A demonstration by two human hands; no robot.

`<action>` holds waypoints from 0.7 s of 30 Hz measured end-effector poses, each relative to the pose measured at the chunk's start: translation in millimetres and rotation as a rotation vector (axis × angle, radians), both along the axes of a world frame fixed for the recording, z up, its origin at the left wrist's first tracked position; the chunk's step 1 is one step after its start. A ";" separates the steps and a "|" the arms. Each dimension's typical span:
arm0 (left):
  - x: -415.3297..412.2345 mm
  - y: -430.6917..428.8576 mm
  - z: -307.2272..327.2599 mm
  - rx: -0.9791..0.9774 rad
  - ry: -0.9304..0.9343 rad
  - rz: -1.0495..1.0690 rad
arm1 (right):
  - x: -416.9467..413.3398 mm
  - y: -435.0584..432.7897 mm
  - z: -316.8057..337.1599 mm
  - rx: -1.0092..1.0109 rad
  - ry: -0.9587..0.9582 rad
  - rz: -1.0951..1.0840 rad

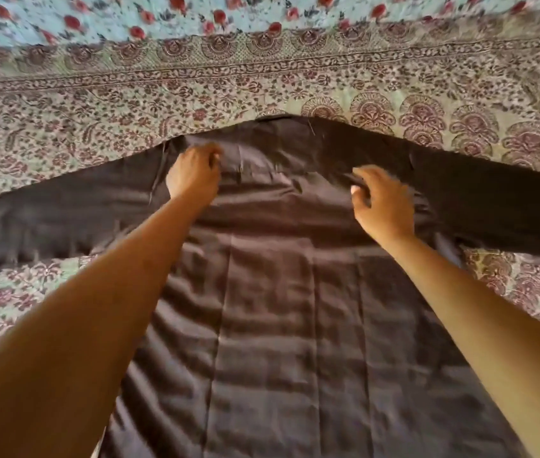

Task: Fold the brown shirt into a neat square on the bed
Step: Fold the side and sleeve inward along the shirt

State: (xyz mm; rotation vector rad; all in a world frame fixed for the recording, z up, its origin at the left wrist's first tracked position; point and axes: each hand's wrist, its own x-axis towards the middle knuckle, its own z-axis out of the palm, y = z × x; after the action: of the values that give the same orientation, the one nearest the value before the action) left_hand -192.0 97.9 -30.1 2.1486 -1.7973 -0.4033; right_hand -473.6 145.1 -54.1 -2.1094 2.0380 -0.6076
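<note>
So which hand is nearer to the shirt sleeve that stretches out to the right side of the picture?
Right. The right hand is on the shirt just beside where that sleeve begins; the left hand is across the back, near the other shoulder.

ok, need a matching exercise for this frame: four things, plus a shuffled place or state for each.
Things:
1. brown shirt
2. left hand
3. paisley bedspread
4. blue flowered cloth

Places or states:
A. along the far edge of the view
B. curled on the fabric near the collar
C. spread out, sleeves to both sides
D. lying under the shirt

Pairs: 1-C, 2-B, 3-D, 4-A.
</note>
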 end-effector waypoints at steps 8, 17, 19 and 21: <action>4.9 -98.2 -32.3 0.032 0.011 0.100 | -14.4 -113.5 -30.1 0.135 -0.042 -0.102; 14.3 -136.6 -54.7 0.044 0.115 -0.012 | -6.2 -162.8 -47.8 0.050 -0.098 -0.269; 14.3 -142.8 -54.7 -0.024 0.098 -0.002 | -3.5 -166.9 -48.5 -0.001 -0.098 -0.294; 9.9 -142.0 -61.1 -0.059 0.090 0.026 | 3.0 -166.9 -53.2 -0.042 -0.130 -0.322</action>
State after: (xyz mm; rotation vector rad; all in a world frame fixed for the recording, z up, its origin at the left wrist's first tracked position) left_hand -182.1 -44.1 -91.2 2.0774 -1.7090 -0.4284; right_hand -470.6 -21.8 -107.3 -1.7205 2.3233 -0.8149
